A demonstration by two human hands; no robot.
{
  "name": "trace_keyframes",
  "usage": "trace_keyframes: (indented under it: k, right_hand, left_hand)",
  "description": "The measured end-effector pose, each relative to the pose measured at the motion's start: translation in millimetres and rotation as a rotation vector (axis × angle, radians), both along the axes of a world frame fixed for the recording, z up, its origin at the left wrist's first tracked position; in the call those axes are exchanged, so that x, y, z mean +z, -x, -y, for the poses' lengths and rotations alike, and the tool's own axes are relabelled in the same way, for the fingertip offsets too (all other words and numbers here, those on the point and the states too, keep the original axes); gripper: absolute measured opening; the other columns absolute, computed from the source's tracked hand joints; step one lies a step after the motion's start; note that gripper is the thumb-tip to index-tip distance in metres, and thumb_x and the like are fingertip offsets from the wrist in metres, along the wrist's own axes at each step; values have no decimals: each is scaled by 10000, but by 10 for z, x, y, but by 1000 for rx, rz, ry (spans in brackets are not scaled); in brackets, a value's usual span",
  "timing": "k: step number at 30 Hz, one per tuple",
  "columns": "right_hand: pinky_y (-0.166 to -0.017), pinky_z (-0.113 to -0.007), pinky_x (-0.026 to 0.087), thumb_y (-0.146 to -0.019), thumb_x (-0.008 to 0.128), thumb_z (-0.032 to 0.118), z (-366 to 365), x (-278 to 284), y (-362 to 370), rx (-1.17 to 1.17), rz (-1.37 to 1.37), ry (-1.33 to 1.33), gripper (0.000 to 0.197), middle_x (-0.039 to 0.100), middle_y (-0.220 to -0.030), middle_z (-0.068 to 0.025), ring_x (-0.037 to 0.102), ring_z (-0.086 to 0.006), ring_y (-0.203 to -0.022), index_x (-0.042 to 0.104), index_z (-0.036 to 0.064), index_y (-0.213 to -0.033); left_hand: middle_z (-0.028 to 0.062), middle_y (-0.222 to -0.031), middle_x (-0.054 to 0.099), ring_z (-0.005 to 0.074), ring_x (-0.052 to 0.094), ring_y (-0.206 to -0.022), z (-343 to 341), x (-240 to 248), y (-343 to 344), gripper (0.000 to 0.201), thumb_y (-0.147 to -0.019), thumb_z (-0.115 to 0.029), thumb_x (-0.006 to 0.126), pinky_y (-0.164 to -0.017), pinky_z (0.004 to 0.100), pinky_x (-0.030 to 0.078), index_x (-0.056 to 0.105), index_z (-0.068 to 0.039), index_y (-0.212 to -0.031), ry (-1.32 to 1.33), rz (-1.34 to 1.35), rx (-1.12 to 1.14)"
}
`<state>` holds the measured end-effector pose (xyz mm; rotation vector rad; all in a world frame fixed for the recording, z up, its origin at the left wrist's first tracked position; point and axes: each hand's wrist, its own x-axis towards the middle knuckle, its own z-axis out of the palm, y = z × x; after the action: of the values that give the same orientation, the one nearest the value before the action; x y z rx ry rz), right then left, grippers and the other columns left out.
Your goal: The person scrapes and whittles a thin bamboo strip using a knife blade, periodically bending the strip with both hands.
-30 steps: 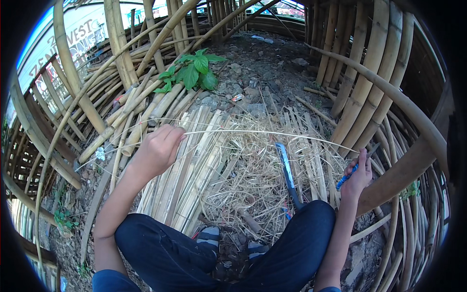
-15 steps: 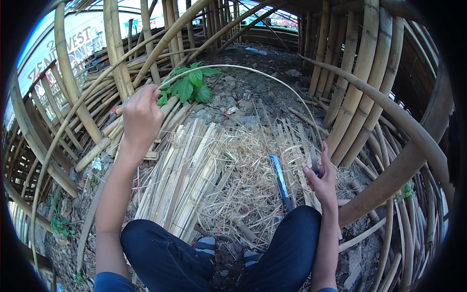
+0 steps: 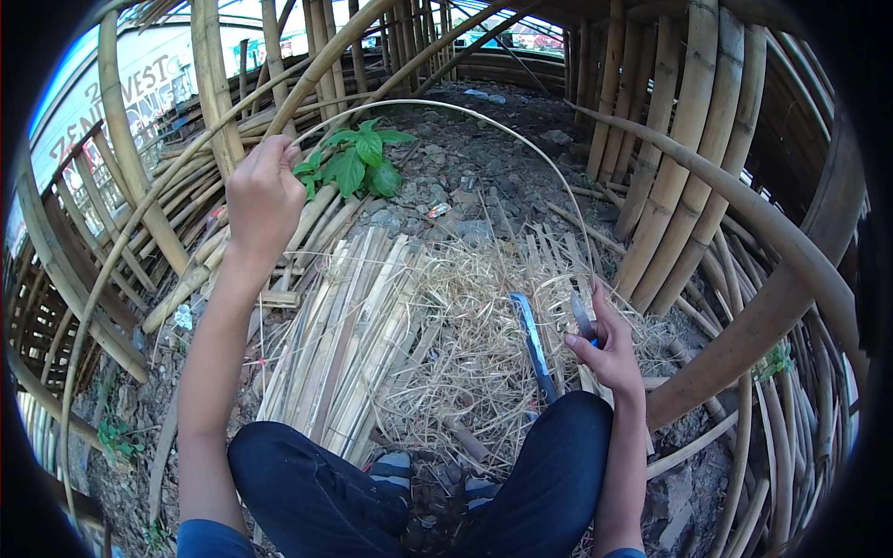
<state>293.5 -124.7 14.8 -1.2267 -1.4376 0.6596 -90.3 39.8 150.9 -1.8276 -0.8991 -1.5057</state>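
Observation:
A long, thin bamboo strip (image 3: 409, 101) bows in a high arch between my hands. My left hand (image 3: 265, 200), raised at the left, is closed on one end of it. At the right, above my knee, my right hand (image 3: 609, 349) is closed round a small knife (image 3: 583, 319), its grey blade pointing up and its handle mostly hidden by the fingers. The strip's other end comes down beside that blade at the fingertips; whether it touches the edge cannot be made out. A long blue-and-black tool (image 3: 533, 344) lies on the shavings next to my right knee.
Pale bamboo shavings (image 3: 465, 344) heap up before my feet. Split bamboo slats (image 3: 349, 316) lie left of them. A leafy green plant (image 3: 353, 167) grows beyond. Bamboo poles (image 3: 693, 167) stand at the right, and a slanting pole (image 3: 744, 325) crosses near my right arm.
My left hand has risen slightly, and the strip's arch stands higher and narrower. My right hand has shifted a little left and down with the knife.

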Motion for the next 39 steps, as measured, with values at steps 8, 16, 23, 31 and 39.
trace_keyframes:
  k: [8, 16, 23, 31, 39]
  right_hand:
    - [-517, -198, 415, -763, 649, -27, 9, 11, 20, 56, 19, 74, 883, 557, -863, -32, 470, -43, -606, 111, -19, -1462]
    - [-493, -191, 389, -809, 645, 14, -40, -23, 12, -66, -40, 12, 743, 521, -760, 5, 453, -38, -569, 247, -14, -1436]
    - [-425, -213, 332, -903, 608, 245, -90, -58, -236, -437, -746, -404, 201, 488, -662, -3, 427, -81, -476, 533, 64, -945]
    - [-447, -231, 353, -926, 573, 255, -107, -134, -320, -215, -800, -480, 197, 508, -733, -23, 437, -101, -498, 514, 71, -963]
    - [-497, -245, 412, -1001, 401, 313, 104, 174, 238, -250, -727, -481, 310, 523, -713, -61, 469, -112, -528, 488, 21, -944]
  left_hand:
    - [170, -708, 622, 280, 631, -612, -2, 1, -17, 72, -847, 7, 548, -550, 357, 479, 603, 16, -894, -9, -34, 31]
    - [174, -750, 633, 272, 647, -655, -27, -39, -4, 127, -830, 44, 531, -592, 352, 496, 606, 21, -931, 25, -17, 26]
    - [149, -796, 597, 291, 604, -727, -33, -283, 87, 267, -728, 166, 502, -651, 362, 483, 599, 26, -935, -6, -134, -211]
    - [109, -763, 630, 184, 615, -699, 400, -483, -226, 109, -821, 35, 591, -627, 265, 466, 633, 40, -921, 623, -326, -515]
    - [60, -785, 662, 85, 594, -707, 640, -671, -501, 138, -857, -50, 627, -655, 228, 469, 670, 54, -937, 1260, 61, -653]
